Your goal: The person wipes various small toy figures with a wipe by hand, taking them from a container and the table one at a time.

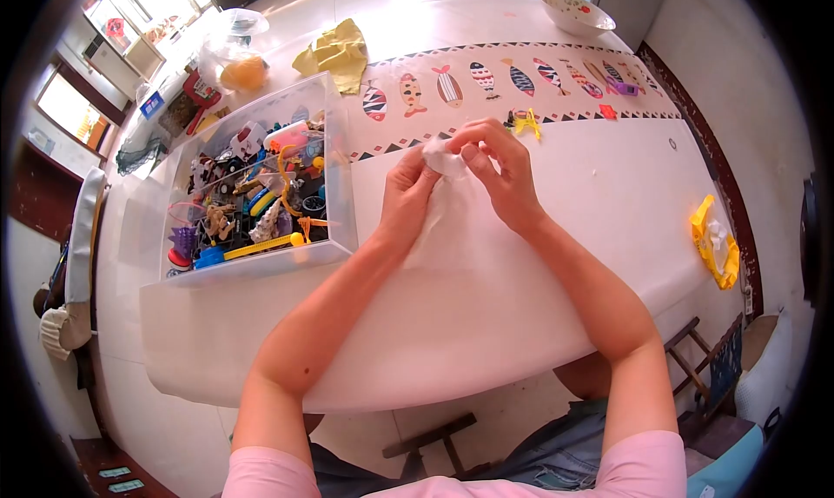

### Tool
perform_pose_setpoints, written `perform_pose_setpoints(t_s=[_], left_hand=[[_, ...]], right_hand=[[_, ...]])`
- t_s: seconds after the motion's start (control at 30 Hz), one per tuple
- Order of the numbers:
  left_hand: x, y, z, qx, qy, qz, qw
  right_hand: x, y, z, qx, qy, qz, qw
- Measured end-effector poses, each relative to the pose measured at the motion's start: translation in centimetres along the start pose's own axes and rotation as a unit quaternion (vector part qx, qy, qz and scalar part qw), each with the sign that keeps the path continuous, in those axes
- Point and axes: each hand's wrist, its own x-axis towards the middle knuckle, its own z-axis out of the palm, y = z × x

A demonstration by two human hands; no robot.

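My left hand (407, 185) is closed around a bunched white tissue (445, 161), and a loose end of it hangs toward the tabletop. My right hand (504, 163) meets it from the other side, its thumb and bent fingers pinched at the tissue's edge. Whether something small sits inside the folds cannot be seen. Just beyond the right hand lie a yellow plastic toy piece (526, 124) and a small dark piece beside it. To the left of my hands stands a clear plastic bin (347, 211) heaped with mixed small toys.
A yellow tissue packet (728, 259) lies at the right table edge. Along the back runs a fish-patterned strip (434, 124) with a red star piece (607, 112) and a purple toy (622, 87). Beyond are crumpled yellow paper (337, 55) and a bowl (575, 13).
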Motion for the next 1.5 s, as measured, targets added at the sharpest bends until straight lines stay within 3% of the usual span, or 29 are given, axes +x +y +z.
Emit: perform_pose_setpoints(t_s=[0.07,0.27,0.47,0.63,0.73,0.97,1.1,1.23,1.3,1.4,1.5], left_hand=[[0.2,-0.5,-0.4,-0.059,-0.027,0.016,0.998],[0.1,-0.3,-0.8,-0.032,-0.049,-0.015,0.998],[0.2,-0.4,-0.6,-0.056,0.027,-0.044,0.997],[0.5,-0.4,-1.1,-0.056,0.004,-0.069,0.996],[0.6,-1.0,-1.1,-0.062,-0.01,-0.052,0.997],[0.7,-1.1,-0.9,-0.11,0.009,-0.025,0.994],[0.8,-0.7,-1.0,-0.112,0.029,-0.049,0.992],[0.5,-0.3,-0.3,-0.107,0.027,-0.059,0.992],[0.4,-0.1,-0.1,-0.123,0.014,-0.059,0.991],[0.6,-0.5,-0.5,-0.145,-0.01,-0.035,0.989],[1.0,-1.0,-0.4,-0.125,-0.014,-0.018,0.992]], right_hand=[[0.0,-0.1,0.0,-0.009,0.007,-0.004,1.0],[-0.1,0.2,0.0,-0.008,0.031,0.001,1.0],[0.0,-0.5,-0.2,-0.043,0.009,-0.047,0.998],[0.0,-1.1,0.4,-0.085,-0.014,-0.067,0.994],[-0.2,-1.0,0.3,-0.074,-0.023,-0.025,0.997],[-0.6,-1.0,1.1,0.145,0.067,0.164,0.973],[3.7,-4.0,1.4,0.033,0.111,0.086,0.989],[11.9,-6.8,6.2,0.001,0.004,-0.102,0.995],[14.2,-5.9,8.9,-0.057,-0.134,-0.122,0.982],[14.0,-5.5,8.8,-0.106,-0.152,-0.062,0.981],[12.0,-5.3,4.1,-0.177,-0.14,0.018,0.974]])
